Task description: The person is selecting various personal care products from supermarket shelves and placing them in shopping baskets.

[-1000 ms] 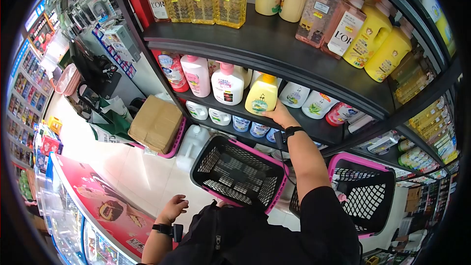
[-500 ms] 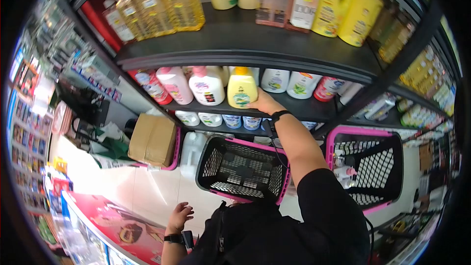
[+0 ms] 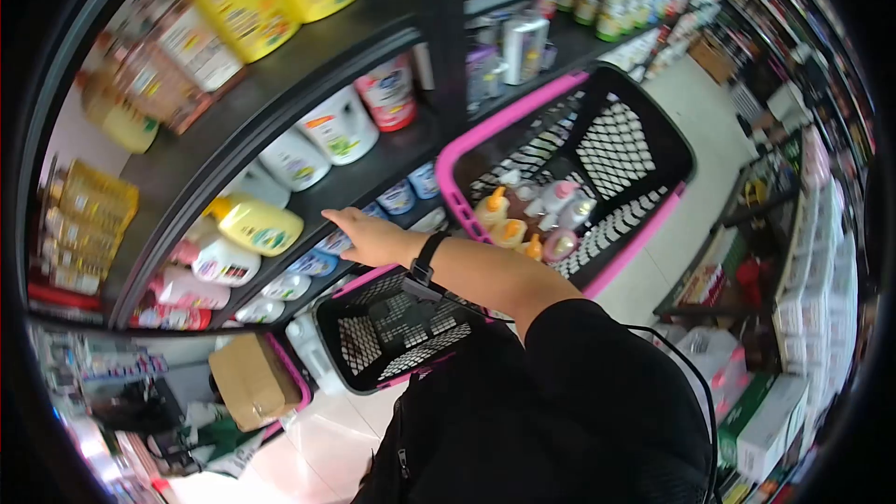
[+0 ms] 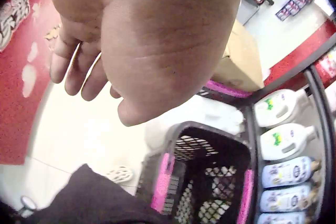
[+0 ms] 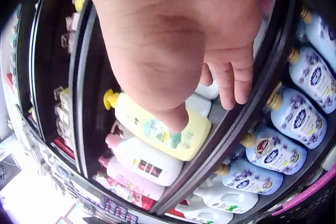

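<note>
A pale yellow pump bottle (image 3: pixel 261 227) stands on the middle shelf, beside white bottles. Just right of it, at the shelf's front edge, is my right hand (image 3: pixel 375 235) with fingers extended and nothing held. Seen from the right wrist, that hand (image 5: pixel 178 40) overlaps the yellow bottle (image 5: pixel 168 129), its thumb in front of the label. My left hand (image 4: pixel 147 40) hangs over the floor in the left wrist view, fingers loosely bent and holding nothing; it is outside the head view.
A black basket (image 3: pixel 331 317) with pink trim sits below the shelf. To its right, a larger basket (image 3: pixel 616 286) holds several bottles. Blue bottles (image 5: pixel 299 113) line the lower shelf. A cardboard box (image 3: pixel 250 381) lies left, near a white jug (image 3: pixel 313 355).
My right hand has come off the yellow bottle, which stays on the shelf, and drawn back from it. The head view has swung right, bringing the fuller basket into the middle.
</note>
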Action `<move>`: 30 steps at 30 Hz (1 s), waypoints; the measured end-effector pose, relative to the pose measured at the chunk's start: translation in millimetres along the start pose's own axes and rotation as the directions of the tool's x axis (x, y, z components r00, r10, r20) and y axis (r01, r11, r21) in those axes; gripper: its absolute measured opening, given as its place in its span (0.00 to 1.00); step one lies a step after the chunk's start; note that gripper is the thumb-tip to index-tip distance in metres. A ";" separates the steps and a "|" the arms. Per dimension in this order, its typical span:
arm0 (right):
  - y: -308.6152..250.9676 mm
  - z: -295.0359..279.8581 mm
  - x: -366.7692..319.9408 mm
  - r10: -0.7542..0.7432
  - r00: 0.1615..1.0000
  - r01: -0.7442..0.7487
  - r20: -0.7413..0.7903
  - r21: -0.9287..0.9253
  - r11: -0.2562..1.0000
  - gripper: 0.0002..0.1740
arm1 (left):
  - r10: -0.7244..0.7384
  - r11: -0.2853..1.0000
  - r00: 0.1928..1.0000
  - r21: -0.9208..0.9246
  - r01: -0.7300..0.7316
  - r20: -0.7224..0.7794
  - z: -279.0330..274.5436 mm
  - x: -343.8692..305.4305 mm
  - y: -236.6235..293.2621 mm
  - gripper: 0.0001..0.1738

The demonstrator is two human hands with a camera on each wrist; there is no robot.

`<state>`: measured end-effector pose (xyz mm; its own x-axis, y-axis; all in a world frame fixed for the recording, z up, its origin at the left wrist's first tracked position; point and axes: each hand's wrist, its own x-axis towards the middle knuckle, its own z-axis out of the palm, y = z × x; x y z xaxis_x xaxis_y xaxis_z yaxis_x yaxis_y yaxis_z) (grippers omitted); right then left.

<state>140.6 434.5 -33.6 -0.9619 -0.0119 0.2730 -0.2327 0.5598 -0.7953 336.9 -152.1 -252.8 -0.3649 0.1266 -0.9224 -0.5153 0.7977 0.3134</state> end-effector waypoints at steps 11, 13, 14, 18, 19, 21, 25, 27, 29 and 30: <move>57.3 -252.4 -174.4 0.342 0.797 -0.510 -0.498 -0.253 0.822 0.20 | 0.072 0.989 0.997 -0.127 -0.074 -0.021 7.1 49.5 127.9 0.13; 115.5 -269.3 -204.3 0.480 0.807 -0.586 -0.344 -0.369 0.721 0.21 | 0.142 0.970 0.986 -0.187 -0.155 -0.083 22.3 8.7 195.7 0.11; 143.7 -272.4 -220.1 0.497 0.817 -0.576 -0.291 -0.436 0.691 0.22 | 0.098 0.980 0.983 -0.158 -0.123 -0.154 38.0 -20.3 242.6 0.12; 208.6 -264.3 -268.3 0.690 0.674 -0.684 -0.265 -0.577 0.446 0.29 | 0.161 0.960 0.971 -0.200 -0.195 -0.178 49.9 -15.8 241.3 0.14; 209.4 -260.4 -273.8 0.722 0.638 -0.701 -0.267 -0.590 0.401 0.30 | 0.158 0.950 0.962 -0.232 -0.210 -0.223 58.8 -20.3 237.9 0.16; 216.9 -249.6 -280.1 0.782 0.587 -0.691 -0.210 -0.634 0.348 0.27 | 0.115 0.976 0.964 -0.155 -0.155 -0.239 73.8 -38.4 224.6 0.19; 249.4 -228.1 -275.2 0.817 0.520 -0.664 -0.250 -0.720 0.202 0.16 | 0.308 0.845 0.914 0.518 -0.134 -0.266 99.7 -68.8 145.3 0.18; 253.4 -223.1 -271.2 0.813 0.517 -0.672 -0.268 -0.715 0.191 0.14 | 0.230 0.844 0.946 0.531 -0.077 -0.229 110.0 -67.4 82.3 0.18; 265.8 -220.6 -273.9 0.835 0.489 -0.677 -0.252 -0.714 0.181 0.15 | 0.135 0.852 0.974 0.524 -0.020 -0.182 125.1 -63.4 33.6 0.20; 274.5 -219.5 -274.6 0.846 0.476 -0.675 -0.242 -0.716 0.176 0.15 | 0.111 0.835 0.983 0.550 -0.011 -0.149 132.1 -60.5 18.6 0.21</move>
<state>372.3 773.3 -208.0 -0.6201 0.6678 -0.4117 0.7114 0.6999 0.0636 451.8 -67.0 -221.0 -0.5312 0.1253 -0.8380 0.0005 0.9890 0.1476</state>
